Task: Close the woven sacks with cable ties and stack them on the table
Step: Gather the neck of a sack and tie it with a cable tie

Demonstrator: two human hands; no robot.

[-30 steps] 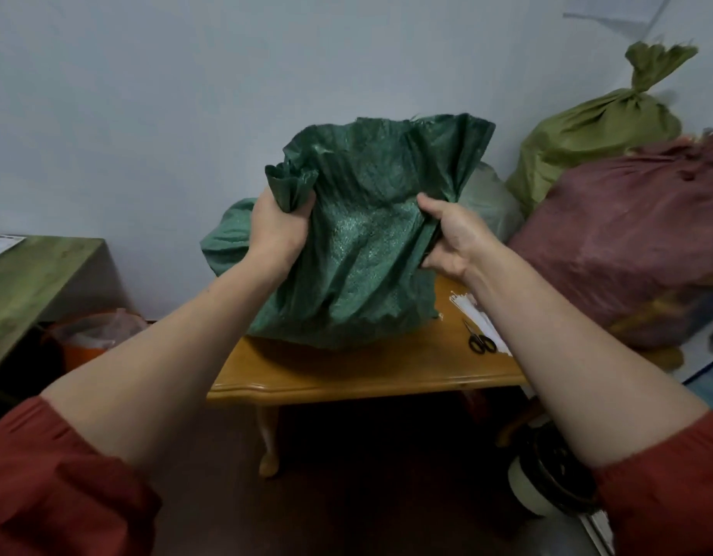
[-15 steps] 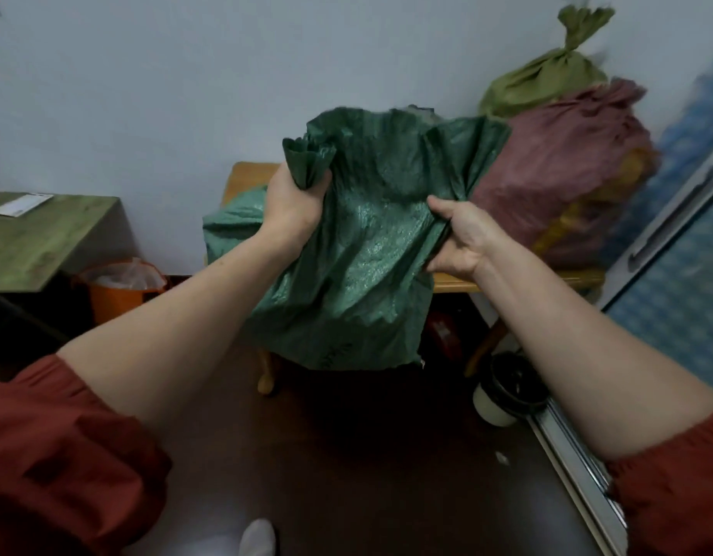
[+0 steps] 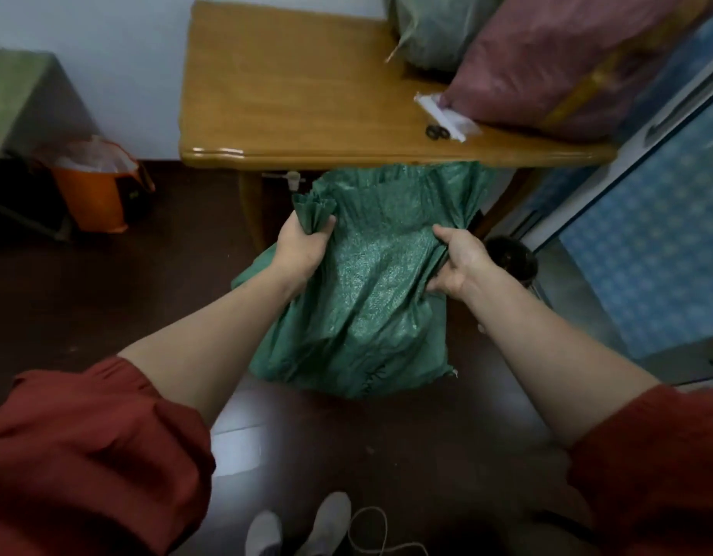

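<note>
A dark green woven sack [image 3: 363,298] stands on the dark floor in front of the wooden table [image 3: 290,94], its mouth open and unfastened. My left hand [image 3: 302,246] grips a bunched fold of the sack's top edge. My right hand [image 3: 455,258] pinches the fabric at the opposite side of the mouth. A bundle of white cable ties [image 3: 443,112] lies on the table beside small black scissors [image 3: 437,132]. A maroon sack [image 3: 567,62] and a grey-green sack [image 3: 435,26] lie at the table's back right.
An orange bin [image 3: 94,186] with a clear liner stands on the floor at left, beside a green-topped table [image 3: 13,94]. A dark round container [image 3: 509,258] sits just right of the sack. A sliding door with blue patterned glass [image 3: 648,234] runs along the right. My feet [image 3: 298,527] are below.
I have lowered the green sack from table height down to the floor in front of the table, both hands keeping their hold. My view has tipped downward.
</note>
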